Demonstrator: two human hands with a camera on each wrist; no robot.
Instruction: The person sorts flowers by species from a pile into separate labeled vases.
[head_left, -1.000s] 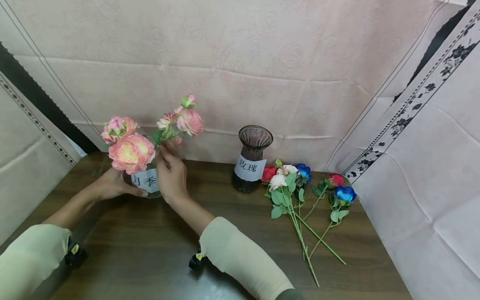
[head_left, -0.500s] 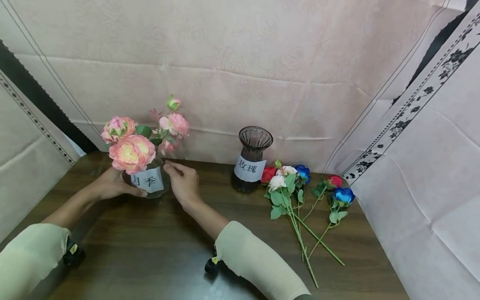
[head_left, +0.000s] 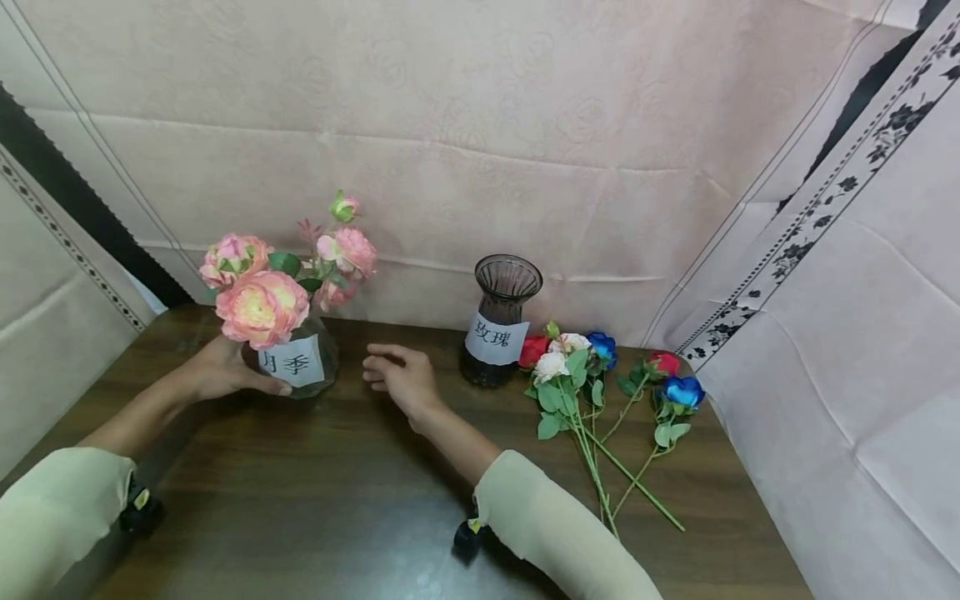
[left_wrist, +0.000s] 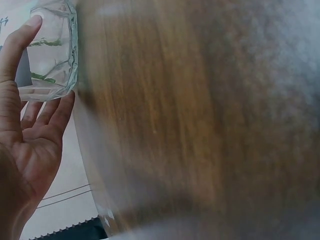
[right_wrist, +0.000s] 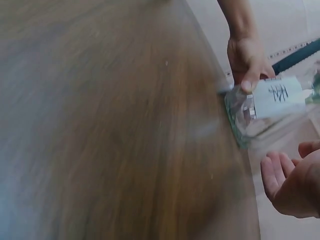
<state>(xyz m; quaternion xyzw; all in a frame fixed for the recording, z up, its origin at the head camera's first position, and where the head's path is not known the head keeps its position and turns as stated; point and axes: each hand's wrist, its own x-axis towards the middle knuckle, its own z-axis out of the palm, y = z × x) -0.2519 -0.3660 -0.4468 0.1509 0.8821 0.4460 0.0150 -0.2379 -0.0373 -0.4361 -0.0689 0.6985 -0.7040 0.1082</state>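
Note:
A clear glass vase point(head_left: 324, 360) with a white paper label stands at the left of the table. My left hand point(head_left: 225, 367) grips it low on its left side, thumb across the front and fingers behind, as the left wrist view shows on the glass point(left_wrist: 55, 60). Pink flowers point(head_left: 264, 307) lean left from its mouth, and a stem of smaller pink blooms point(head_left: 351, 252) rises at the right. Stem ends show green through the glass. My right hand point(head_left: 405, 382) is apart from the vase on its right, fingers loosely bent and holding nothing.
A dark ribbed glass vase point(head_left: 493, 329) with a white label stands at the back middle. Right of it lie several long-stemmed roses, with a red rose point(head_left: 663, 363), a blue rose point(head_left: 684, 390) and a white rose point(head_left: 551, 367) among them. Pale cloth point(head_left: 465, 108) hangs behind the table.
My right hand has let go of the smaller pink flower stem, which now stands in the clear vase, and has moved right and toward me. My left hand stays on the vase.

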